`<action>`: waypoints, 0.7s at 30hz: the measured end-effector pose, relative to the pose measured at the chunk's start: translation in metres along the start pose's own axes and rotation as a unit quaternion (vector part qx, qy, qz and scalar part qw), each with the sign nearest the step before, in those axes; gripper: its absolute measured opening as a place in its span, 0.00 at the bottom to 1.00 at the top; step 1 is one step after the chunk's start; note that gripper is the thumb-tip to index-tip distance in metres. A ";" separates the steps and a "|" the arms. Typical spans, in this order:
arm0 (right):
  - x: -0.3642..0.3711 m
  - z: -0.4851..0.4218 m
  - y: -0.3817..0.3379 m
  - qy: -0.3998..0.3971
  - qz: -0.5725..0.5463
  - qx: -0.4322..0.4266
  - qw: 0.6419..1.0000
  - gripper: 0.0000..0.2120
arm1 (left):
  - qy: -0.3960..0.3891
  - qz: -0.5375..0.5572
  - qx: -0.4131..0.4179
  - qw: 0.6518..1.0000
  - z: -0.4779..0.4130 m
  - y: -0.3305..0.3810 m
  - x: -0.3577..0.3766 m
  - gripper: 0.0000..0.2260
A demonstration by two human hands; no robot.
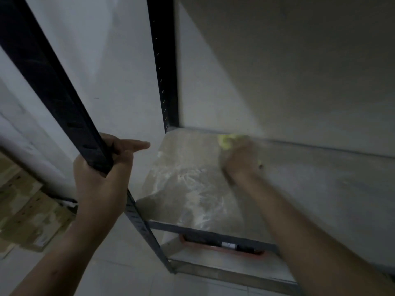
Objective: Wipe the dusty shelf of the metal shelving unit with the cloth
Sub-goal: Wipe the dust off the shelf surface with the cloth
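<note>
Wiping under way: right hand, blurred, fingers bunched on the yellow cloth at the shelf's back edge. Dust streaks lie nearer the front-left. Left hand is wrapped round the front post, forefinger pointing out.

white wall, flattened cardboard boxes on pale tiled floor, reddish tray below

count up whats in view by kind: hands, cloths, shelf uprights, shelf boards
hands: 2, left hand gripping the front upright, right hand on the cloth
cloths: 1, yellow-green
uprights: 2, front and rear upright
shelf boards: 2, dusty shelf, lower shelf
total: 7
</note>
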State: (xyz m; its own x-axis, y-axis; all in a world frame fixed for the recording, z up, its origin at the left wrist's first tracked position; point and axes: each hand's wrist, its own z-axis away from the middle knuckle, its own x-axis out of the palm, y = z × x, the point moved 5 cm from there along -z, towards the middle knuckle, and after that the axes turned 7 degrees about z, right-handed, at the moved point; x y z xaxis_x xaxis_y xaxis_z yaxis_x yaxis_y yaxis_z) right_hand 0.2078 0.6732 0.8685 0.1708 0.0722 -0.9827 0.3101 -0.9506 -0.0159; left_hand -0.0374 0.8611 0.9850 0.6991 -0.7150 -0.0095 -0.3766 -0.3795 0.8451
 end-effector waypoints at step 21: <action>-0.027 0.038 0.207 -0.016 -0.042 0.078 0.996 0.32 | -0.019 0.047 -0.023 0.998 0.000 -0.001 0.002 0.02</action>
State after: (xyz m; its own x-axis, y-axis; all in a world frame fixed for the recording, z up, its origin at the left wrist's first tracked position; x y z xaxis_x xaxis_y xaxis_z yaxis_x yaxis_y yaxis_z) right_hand 0.2321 0.4635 0.8847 0.1197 0.1459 -0.9820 0.1723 -0.9772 -0.1241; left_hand -0.0357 0.8604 0.9836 0.6378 -0.7684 0.0524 -0.4108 -0.2818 0.8671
